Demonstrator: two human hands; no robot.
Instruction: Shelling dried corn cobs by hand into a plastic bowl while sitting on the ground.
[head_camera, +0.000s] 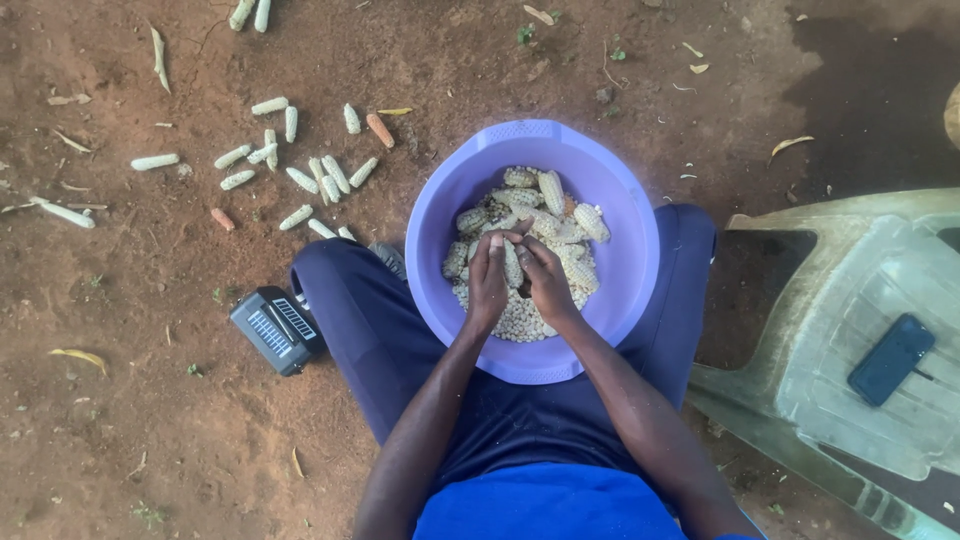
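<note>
Left hand (488, 275) and right hand (547, 280) close together around one maize cob (512, 265). Beneath the grip, loose kernels (520, 318) fill the purple basin (620, 290); whole cobs (553, 190) lie beyond it.

We see bare red dirt (150, 420) in daylight; a pale plastic chair (860, 330) stands on it, shade darkening the ground behind it.

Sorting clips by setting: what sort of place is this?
Likely an outdoor yard at a rural home: bare reddish dirt ground, stripped cobs scattered on it, and a plastic chair beside the basin.
</note>
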